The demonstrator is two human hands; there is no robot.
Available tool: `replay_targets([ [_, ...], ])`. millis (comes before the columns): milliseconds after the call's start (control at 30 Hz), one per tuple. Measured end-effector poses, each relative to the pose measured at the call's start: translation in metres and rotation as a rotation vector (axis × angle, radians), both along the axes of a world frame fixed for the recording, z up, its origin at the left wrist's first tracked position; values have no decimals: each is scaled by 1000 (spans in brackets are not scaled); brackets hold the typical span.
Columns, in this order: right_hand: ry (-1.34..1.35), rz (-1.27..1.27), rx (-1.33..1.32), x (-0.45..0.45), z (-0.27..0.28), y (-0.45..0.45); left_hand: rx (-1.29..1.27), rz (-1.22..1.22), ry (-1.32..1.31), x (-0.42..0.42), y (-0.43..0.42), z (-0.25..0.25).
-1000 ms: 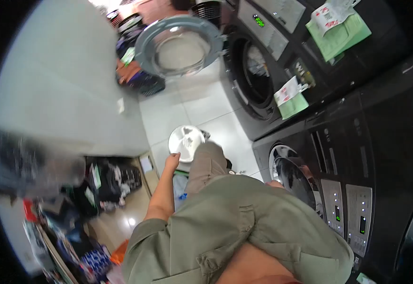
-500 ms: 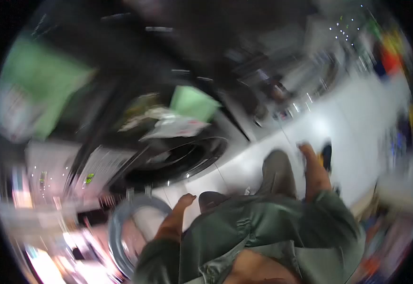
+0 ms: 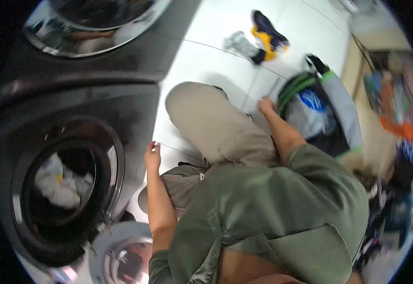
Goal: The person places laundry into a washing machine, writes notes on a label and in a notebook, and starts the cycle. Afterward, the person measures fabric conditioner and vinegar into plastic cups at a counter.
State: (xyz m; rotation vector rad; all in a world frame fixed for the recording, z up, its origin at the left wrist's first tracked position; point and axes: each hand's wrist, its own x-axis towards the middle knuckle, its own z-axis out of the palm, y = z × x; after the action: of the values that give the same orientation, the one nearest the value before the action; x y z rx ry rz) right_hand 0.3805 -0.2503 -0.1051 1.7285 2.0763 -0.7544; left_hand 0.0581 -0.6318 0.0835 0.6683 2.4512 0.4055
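two hands [image 3: 153, 158], two machines [image 3: 135, 102], one bag [image 3: 341, 106]

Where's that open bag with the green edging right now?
In the head camera's view, the open bag is on the person's right side, just beyond the right hand, between that hand and the tan panel.

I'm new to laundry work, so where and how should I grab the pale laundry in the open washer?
Probably a full-handed grip around the middle of the pale laundry, coming straight in through the round opening of the washer. The laundry lies loosely bunched, and the door is swung aside. The left hand is nearer.
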Motion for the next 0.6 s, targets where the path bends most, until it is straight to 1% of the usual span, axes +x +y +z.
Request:
replay_targets([
  [33, -162, 148, 90, 7, -8, 8, 113, 189, -49, 11, 9, 25],
  [67, -345, 328, 128, 8, -18, 17, 128, 174, -84, 35, 19, 64],
  [100, -496, 493, 150, 8, -25, 26, 119, 109, 24, 52, 25, 97],
  [133, -497, 501, 177, 4, -33, 32, 100, 51, 206, 64, 21, 124],
  [167, -435, 452, 160, -5, -36, 35, 88, 93, 292, 71, 12, 140],
  [200, -379, 379, 147, -12, -42, 40, 50, 210, 303, 75, 5, 165],
  [267, -263, 224, 137, -27, -48, 49, 72, 364, 452, 76, -34, 187],
  [300, -204, 126, 136, -32, -48, 55, 34, 503, 566, 79, -36, 211],
  [333, -140, 52, 118, -44, -49, 56, 37, 654, 724, 73, -50, 256],
  [367, -64, -71, 96, -45, -44, 55, 190, 633, 894, 67, -34, 294],
  [400, 39, -206, 81, -49, -38, 53, 224, 528, 1120, 56, -27, 322],
  [433, 159, -338, 66, -52, -29, 48, 267, 418, 1245, 47, -20, 354],
  [467, 299, -474, 51, -55, -17, 43, 93, 121, 1525, 36, 0, 397],
  [500, 460, -586, 16, -62, -3, 38, 177, 71, 1625, 27, 23, 426],
  [533, 607, -690, -17, -71, 13, 33, 150, -22, 1749, 17, 40, 453],
  [567, 735, -731, -81, -80, 31, 26, 177, -75, 1775, 4, 53, 473],
  [600, 865, -754, -153, -90, 50, 21, 130, -196, 1838, -11, 62, 491],
])
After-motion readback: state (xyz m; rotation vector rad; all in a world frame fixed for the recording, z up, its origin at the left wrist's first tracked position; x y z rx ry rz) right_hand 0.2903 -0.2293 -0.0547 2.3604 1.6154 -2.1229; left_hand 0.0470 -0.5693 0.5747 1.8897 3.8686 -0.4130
